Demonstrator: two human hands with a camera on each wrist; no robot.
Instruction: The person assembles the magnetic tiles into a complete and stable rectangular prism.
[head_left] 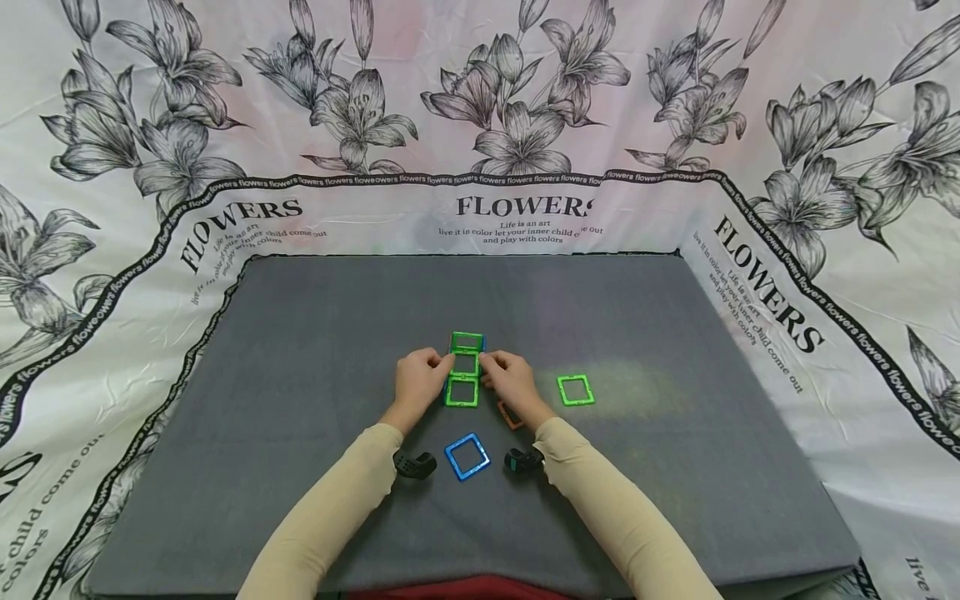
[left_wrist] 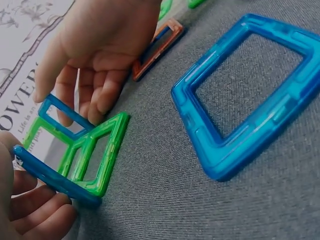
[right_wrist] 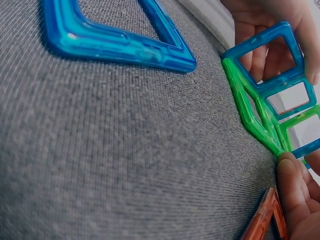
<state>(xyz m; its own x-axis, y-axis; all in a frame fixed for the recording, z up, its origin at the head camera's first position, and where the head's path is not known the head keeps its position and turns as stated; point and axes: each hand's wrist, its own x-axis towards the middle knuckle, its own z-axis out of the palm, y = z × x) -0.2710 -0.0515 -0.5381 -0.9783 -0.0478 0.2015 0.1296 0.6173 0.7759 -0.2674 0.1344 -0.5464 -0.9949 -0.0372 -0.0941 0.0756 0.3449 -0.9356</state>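
Though slim overhead, wrist-view blue squares (right_wrist: 281, 81)

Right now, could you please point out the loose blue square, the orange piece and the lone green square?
Loose blue square (left_wrist: 259, 132), left wrist view: lower side.
Orange piece (right_wrist: 259, 216), right wrist view: left side.
Lone green square (head_left: 578, 403), head view: lower side.

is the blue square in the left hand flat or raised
Raised: in the right wrist view, the blue square rises from a green square.
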